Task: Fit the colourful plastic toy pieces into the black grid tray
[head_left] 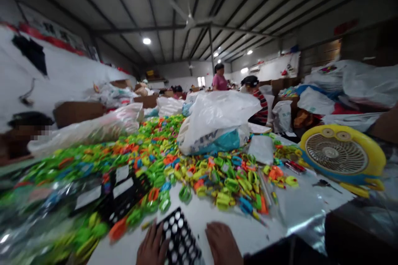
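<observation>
A black perforated tray (179,238) with round holes lies on the white table (217,215) at the bottom middle. My left hand (153,247) rests on its left edge, fingers together. My right hand (223,243) lies flat on the table just right of the tray. Beyond them spreads a wide heap of small green, orange, yellow and blue plastic parts (199,174). A second black tray (124,196) with white labels sits left of the heap.
A big white plastic bag (217,122) stands mid-table, a clear bag (93,130) at the left. A yellow desk fan (342,155) sits at the right, with red pens (295,167) beside it. Silver foil bags (298,211) lie at the table's right edge. Other people work farther back.
</observation>
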`<action>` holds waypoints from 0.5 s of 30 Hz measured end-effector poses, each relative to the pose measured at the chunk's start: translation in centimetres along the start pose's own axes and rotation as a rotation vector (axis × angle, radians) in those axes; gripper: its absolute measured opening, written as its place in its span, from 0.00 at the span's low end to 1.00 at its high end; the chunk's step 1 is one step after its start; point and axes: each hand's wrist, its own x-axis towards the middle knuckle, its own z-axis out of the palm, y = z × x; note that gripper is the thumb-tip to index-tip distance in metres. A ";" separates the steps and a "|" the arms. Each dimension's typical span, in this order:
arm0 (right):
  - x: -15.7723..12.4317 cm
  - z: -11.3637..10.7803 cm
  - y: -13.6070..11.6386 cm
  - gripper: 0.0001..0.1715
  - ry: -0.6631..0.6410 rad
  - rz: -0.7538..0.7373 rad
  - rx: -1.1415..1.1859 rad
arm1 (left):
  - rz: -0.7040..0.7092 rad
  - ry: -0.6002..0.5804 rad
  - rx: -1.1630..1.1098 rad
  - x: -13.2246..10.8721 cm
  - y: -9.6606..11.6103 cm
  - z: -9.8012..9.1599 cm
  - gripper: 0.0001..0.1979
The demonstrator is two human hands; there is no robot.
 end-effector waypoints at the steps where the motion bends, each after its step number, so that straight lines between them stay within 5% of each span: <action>1: -1.0 -0.1 -0.5 0.21 -0.002 0.020 0.003 | -0.023 -0.028 -0.037 -0.8 -0.1 0.2 0.28; 8: -1.3 -2.0 0.5 0.18 -0.063 0.067 0.132 | -0.114 -0.211 -0.087 -3.5 1.8 -1.2 0.30; 12: 2.3 -3.3 2.7 0.19 0.035 0.173 0.087 | -0.064 -0.229 -0.010 -3.6 3.0 -2.0 0.33; 15: 6.7 -3.3 3.2 0.18 -0.013 0.163 -0.029 | -0.039 -0.209 0.023 -3.5 3.2 -2.2 0.33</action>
